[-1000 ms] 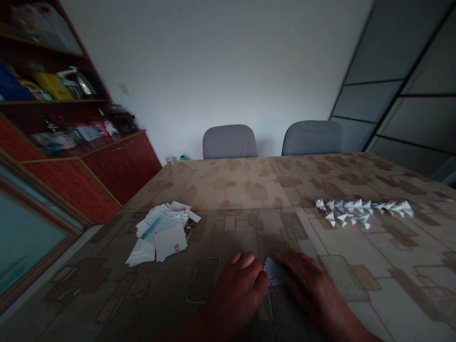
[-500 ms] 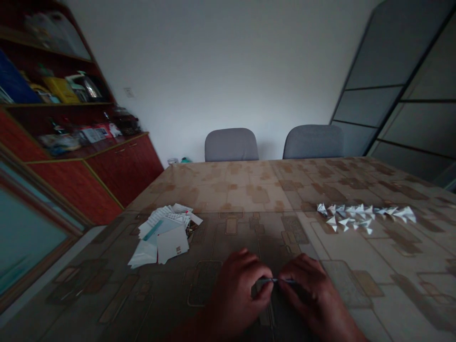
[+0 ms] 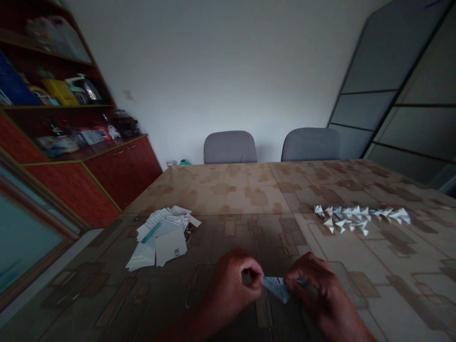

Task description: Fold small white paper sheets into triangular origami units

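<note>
Between my hands, just above the near part of the table, is a small folded piece of paper (image 3: 278, 288), pale with a red mark near its top edge. Its lower part comes to a point. My left hand (image 3: 237, 280) pinches the left corner between thumb and forefinger. My right hand (image 3: 320, 287) grips the other end, and its fingers hide part of the paper. Off to the left lies a fanned pile of paper cards (image 3: 171, 244). On the right, several small folded paper pieces (image 3: 356, 213) stand in two rows.
A patterned cloth covers the table (image 3: 245, 190). Two grey chairs, one left (image 3: 230, 147) and one right (image 3: 311, 144), stand at the far edge before a white wall. A red-brown cabinet (image 3: 121, 171) with filled shelves is at the left.
My hands have moved slightly apart, and the paper between them has turned from edge-on to show a broad folded face. The view has shifted a little.
</note>
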### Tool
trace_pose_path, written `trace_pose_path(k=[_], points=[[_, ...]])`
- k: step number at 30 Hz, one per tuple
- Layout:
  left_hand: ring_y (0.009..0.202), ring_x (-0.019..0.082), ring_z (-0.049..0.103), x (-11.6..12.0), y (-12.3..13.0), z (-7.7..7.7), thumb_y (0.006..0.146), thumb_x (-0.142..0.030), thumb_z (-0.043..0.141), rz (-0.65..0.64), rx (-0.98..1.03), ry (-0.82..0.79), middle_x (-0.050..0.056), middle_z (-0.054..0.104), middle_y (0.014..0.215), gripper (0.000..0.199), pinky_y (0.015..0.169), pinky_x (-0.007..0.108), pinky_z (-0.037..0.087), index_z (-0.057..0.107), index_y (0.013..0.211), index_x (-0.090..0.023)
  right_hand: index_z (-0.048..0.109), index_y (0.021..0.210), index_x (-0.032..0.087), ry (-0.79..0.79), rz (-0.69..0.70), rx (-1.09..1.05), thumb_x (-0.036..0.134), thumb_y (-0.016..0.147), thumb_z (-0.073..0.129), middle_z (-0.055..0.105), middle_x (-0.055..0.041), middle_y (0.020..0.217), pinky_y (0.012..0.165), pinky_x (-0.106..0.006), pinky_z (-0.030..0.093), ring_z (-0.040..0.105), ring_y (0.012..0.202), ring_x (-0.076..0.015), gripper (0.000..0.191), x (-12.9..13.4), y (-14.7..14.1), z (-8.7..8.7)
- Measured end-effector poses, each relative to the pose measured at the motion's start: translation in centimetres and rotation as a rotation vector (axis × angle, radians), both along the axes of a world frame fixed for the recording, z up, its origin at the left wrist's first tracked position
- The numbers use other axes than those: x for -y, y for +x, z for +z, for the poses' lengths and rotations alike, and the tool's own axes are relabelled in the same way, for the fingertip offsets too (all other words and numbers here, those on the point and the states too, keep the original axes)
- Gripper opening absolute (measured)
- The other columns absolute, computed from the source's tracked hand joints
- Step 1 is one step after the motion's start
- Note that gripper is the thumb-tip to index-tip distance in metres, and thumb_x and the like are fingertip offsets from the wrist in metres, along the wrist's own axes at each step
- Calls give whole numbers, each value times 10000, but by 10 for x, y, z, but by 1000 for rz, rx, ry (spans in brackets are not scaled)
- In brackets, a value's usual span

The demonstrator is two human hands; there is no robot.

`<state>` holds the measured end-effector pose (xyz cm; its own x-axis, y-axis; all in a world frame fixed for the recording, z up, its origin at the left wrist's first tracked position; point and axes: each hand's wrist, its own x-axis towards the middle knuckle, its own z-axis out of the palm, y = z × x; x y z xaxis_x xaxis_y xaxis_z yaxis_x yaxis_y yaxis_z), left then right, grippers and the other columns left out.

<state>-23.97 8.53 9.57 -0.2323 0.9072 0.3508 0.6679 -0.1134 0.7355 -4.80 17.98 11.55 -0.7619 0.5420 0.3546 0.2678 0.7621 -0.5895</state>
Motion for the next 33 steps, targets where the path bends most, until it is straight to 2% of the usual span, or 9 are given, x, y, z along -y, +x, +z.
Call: trace_pose_path(k=[4, 6, 11, 17, 22, 25, 28, 31, 33], points=[[623, 139, 583, -2, -19, 8, 623, -5, 563, 65, 31, -28, -6, 626, 633, 188, 608, 219, 417, 653, 627, -170, 631, 675, 211, -117, -113, -42, 322, 907, 498, 642, -28, 683, 616, -314, 473, 619, 654, -200, 289, -10, 9, 3], [634, 142, 589, 0, -23, 15, 702, -39, 549, 82, 38, -25, 5, 636, 663, 175, 618, 225, 428, 664, 677, -168, 634, 664, 207, -166, -137, -43, 339, 908, 487, 639, -29, 679, 589, -298, 476, 622, 634, -192, 313, -13, 11, 3], [886, 179, 623, 7, -4, 21, 847, -209, 607, -72, 87, -60, 44, 687, 957, 188, 802, 268, 444, 687, 1018, -207, 653, 715, 212, -144, -30, -37, 325, 914, 505, 655, -23, 687, 632, -306, 471, 624, 669, -193, 273, -4, 4, -3], [691, 146, 601, 9, 14, 9, 800, -187, 627, -104, 98, -220, 9, 652, 714, 95, 654, 229, 397, 711, 758, -175, 628, 718, 199, 25, 18, 7, 201, 895, 474, 638, -24, 667, 662, -329, 454, 615, 674, -194, 235, 8, -6, -6], [596, 132, 552, 9, 6, 21, 770, -228, 572, -130, 307, -305, -9, 606, 610, 150, 566, 214, 369, 667, 682, -153, 600, 620, 204, 75, -49, -37, 186, 834, 475, 634, -14, 593, 590, -291, 452, 609, 571, -173, 249, -8, 0, -8], [579, 133, 539, 7, -5, 27, 773, -297, 571, -107, 433, -318, -18, 578, 576, 197, 567, 221, 366, 643, 664, -149, 598, 593, 207, -49, -233, -70, 299, 826, 498, 615, -18, 589, 528, -270, 463, 608, 543, -178, 270, -27, 12, -9], [573, 140, 546, 3, -12, 25, 775, -400, 592, -75, 591, -288, -12, 591, 564, 280, 583, 234, 377, 648, 687, -140, 633, 620, 207, -208, -375, -116, 455, 817, 550, 640, -24, 613, 581, -275, 507, 640, 602, -205, 328, -37, 19, -7], [603, 150, 573, 0, -9, 19, 789, -478, 604, -43, 730, -297, 14, 645, 624, 360, 605, 244, 397, 682, 764, -127, 716, 804, 226, -456, -185, -179, 501, 815, 596, 730, -36, 785, 704, -296, 549, 692, 755, -230, 300, -25, 11, -2], [603, 152, 581, 0, -2, 13, 796, -516, 601, -70, 778, -303, 30, 663, 649, 409, 595, 247, 401, 690, 773, -118, 710, 984, 249, -658, 27, -204, 502, 866, 566, 743, -48, 919, 807, -347, 545, 693, 888, -246, 314, -12, 3, 0]])
